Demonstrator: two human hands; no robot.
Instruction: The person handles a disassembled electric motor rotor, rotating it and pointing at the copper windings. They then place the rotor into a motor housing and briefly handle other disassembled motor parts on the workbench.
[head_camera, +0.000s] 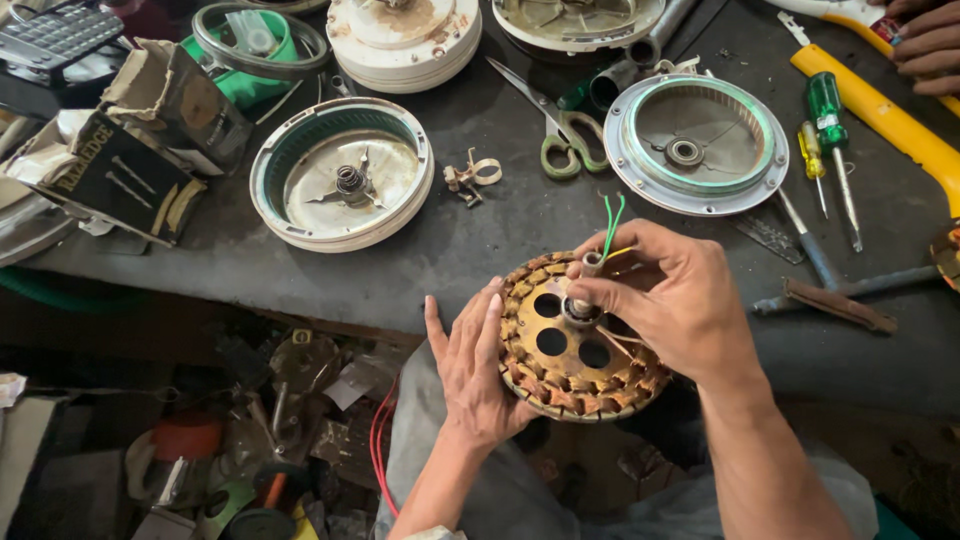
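Observation:
A round fan stator (560, 370) with copper windings and several holes in its plate rests at the near edge of the dark workbench (480, 240). My left hand (478, 365) lies flat against its left rim, fingers together. My right hand (672, 300) pinches the short shaft (588, 280) at the stator's centre, where green wires (611, 222) stick upward.
Two open fan motor covers (345, 180) (697, 145) lie on the bench, with scissors (555, 130), a metal clip (470, 178) and green and yellow screwdrivers (830, 130) between and beside them. Another person's hand (925, 45) rests at the top right. Clutter fills the floor at lower left.

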